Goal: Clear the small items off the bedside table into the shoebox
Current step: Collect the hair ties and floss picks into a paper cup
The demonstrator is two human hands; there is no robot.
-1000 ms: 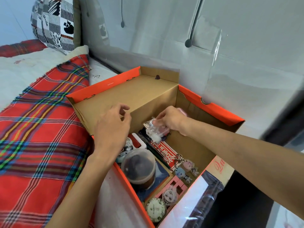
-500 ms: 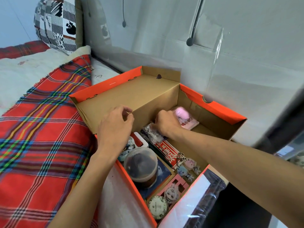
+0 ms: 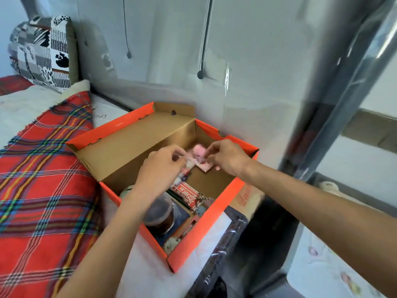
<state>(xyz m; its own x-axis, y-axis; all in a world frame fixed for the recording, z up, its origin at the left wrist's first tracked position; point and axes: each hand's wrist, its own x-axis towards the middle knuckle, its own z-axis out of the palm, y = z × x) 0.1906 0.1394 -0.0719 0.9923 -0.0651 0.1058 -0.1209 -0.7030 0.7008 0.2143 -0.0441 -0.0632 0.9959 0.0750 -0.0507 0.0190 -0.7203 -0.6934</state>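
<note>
Shoebox [image 3: 199, 231] is open on a pale top, probably the table [image 3: 148, 272]. Its lid [image 3: 129, 145] is tipped back toward 10 o'clock.

Both hands are over the far end of the box:
- **Left hand** [image 3: 161, 171]: fingers curled. Blur hides whether the grip holds anything.
- **Right hand** [image 3: 229, 158]: fingertips bunched narrow. Can't tell if it's pinching.

**Key relation:** the pink fluffy item [image 3: 198, 151] sits between the hands, at 1 o'clock from the left hand and 9 o'clock from the right. The right hand looks nearer and may be touching it. No clear long axis, so approach angle shouldn't matter.

**Count, all in the box:**
- 1 pink item
- 1 pink card [image 3: 207, 167] under it
- 1 red-and-white packet [image 3: 185, 193], long axis roughly 10-to-4
- 1 clear tub [image 3: 160, 214] at the near end
- Several small trinkets, too blurred to count

No loose items show on the visible part of the table, so the task looks nearly done.
</note>
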